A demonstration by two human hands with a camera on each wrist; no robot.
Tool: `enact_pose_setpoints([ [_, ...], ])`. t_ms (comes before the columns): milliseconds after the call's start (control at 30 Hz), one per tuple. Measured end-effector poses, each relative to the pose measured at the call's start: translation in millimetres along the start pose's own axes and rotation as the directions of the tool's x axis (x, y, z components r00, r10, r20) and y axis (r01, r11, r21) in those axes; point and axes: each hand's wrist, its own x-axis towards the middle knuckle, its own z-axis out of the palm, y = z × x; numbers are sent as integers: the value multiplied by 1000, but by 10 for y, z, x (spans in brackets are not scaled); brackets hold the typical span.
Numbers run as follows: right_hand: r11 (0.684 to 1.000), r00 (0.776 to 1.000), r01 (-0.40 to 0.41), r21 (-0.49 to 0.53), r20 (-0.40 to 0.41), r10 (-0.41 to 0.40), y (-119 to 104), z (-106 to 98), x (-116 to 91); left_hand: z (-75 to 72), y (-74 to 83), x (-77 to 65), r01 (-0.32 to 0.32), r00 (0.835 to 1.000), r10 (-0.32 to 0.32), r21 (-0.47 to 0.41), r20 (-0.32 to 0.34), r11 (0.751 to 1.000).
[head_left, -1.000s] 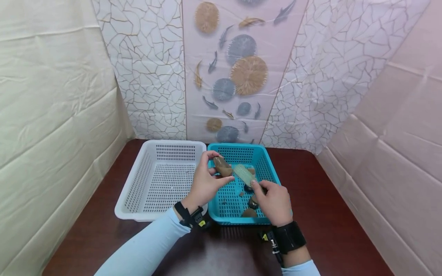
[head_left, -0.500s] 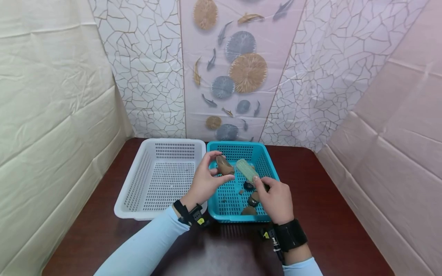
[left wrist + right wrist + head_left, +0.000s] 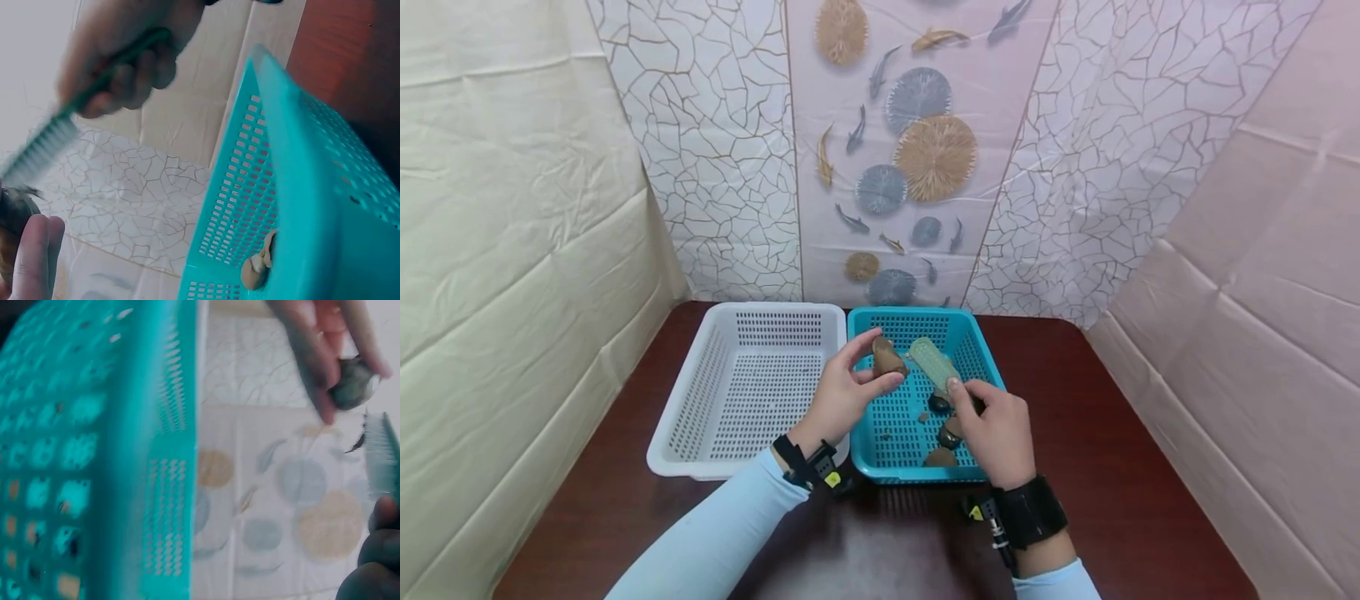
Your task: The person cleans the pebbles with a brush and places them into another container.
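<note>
Over the left side of the turquoise basket [image 3: 861,467], my left hand [image 3: 838,396] pinches a brown stone [image 3: 886,357] between thumb and fingers. In the left wrist view the stone [image 3: 15,212] looks dark and glossy on top and brown below. My right hand [image 3: 998,433] grips a green scrubbing brush [image 3: 931,360] by its handle, thumb along the back. The brush's bristles [image 3: 44,147] face the stone, their end right at its dark top. A dark flake [image 3: 356,444] shows between stone and bristles in the right wrist view.
Inside the turquoise basket lie several brown and dark lumps, among them a dark stone [image 3: 939,402], a two-toned stone [image 3: 951,432] and a brown lump [image 3: 941,457], plus small crumbs. A white basket [image 3: 673,442] stands directly to the left. Both rest on a dark red table [image 3: 1097,467].
The brush has shifted slightly away from me, beside the stone. My left hand has turned the stone a little more upright in its fingers. Both holds are kept.
</note>
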Motion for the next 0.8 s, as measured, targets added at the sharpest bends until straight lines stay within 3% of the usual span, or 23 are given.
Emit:
enact_pose_setpoints([
  [100, 999, 1000, 8, 42, 30, -9, -28, 17, -9, -12, 18, -2, -16, 1000, 16, 8, 0, 1000],
  [200, 1000, 999, 1, 13, 54, -2, 5, 25, -1, -28, 25, 2, -37, 999, 37, 45, -1, 998],
  [333, 997, 1000, 12, -78, 0, -12, -4, 2, 43, -44, 9, -13, -54, 998, 56, 125, -18, 991],
  [433, 997, 998, 58, -59, -21, -60, -71, -8, 60, -36, 8, -32, -87, 996, 92, 202, -15, 976],
  [533, 995, 995, 100, -26, 25, -100, -121, 18, 60, -21, 23, -49, -155, 987, 161, 298, 7, 942],
  [633, 993, 993, 101, -57, 64, -97, -111, 42, 65, -22, 35, -64, -215, 974, 226, 410, 20, 886],
  [800, 977, 998, 67, -203, 0, -68, -65, 13, 71, -30, 24, -86, -218, 967, 256, 542, 5, 812],
])
